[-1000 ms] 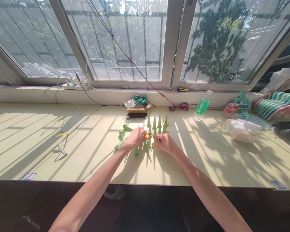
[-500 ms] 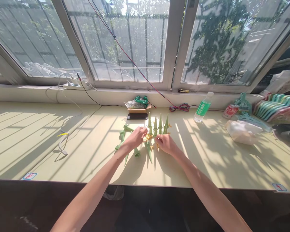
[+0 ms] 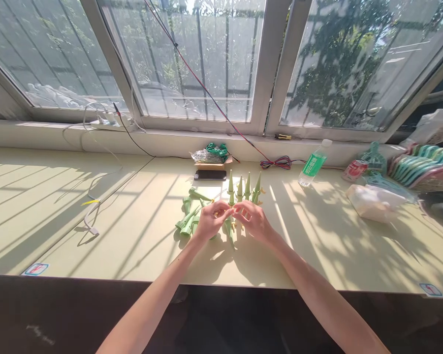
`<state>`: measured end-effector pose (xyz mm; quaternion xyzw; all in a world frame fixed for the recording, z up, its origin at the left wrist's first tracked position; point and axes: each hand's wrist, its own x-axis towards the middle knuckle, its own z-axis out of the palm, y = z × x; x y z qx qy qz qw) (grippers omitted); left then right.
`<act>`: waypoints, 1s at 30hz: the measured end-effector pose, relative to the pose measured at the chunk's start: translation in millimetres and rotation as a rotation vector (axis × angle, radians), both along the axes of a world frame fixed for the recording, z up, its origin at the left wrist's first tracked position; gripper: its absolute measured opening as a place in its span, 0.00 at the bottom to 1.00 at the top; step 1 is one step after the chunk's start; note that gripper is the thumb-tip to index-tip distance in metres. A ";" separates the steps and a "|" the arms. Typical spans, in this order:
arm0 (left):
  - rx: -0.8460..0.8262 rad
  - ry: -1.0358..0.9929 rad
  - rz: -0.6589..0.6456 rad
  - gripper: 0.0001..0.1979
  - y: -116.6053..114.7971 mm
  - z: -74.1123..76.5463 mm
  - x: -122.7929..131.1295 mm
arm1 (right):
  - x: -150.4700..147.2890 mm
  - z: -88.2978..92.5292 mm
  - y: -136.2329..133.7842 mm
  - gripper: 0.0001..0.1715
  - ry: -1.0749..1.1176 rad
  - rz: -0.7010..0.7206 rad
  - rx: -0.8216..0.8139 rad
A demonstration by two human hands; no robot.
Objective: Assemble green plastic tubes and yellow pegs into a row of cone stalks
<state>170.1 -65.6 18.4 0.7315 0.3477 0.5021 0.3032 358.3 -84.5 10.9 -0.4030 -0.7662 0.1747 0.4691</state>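
Observation:
My left hand and my right hand meet at the fingertips over the middle of the pale table. Both are closed in a pinch around something too small to make out. Just beyond them several pointed green cones stand upright in a row, with small yellow pieces at the right end. Beside my left hand lie several green tube-like parts. A pointed green piece lies below my fingertips, with small yellow bits near it.
Behind the cones lie a black phone and a small box with green and clear wrapping. Toward the right are a bottle, a can, a white packet and hangers. A white cable lies left.
My left hand has moved right and nearer the table's front, and its fingertips now meet those of my right hand. The view has shifted slightly.

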 end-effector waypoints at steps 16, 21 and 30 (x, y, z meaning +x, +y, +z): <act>0.121 0.227 0.128 0.11 -0.1 1.5 -11.8 | 5.7 0.5 0.9 0.13 0.186 -0.063 -0.199; 0.122 0.294 0.138 0.10 0.0 0.3 -13.6 | 8.7 -0.7 3.5 0.12 0.175 -0.078 -0.199; 0.093 0.529 0.100 0.06 -0.9 0.7 -14.6 | 8.8 -4.5 5.6 0.11 0.168 -0.084 -0.185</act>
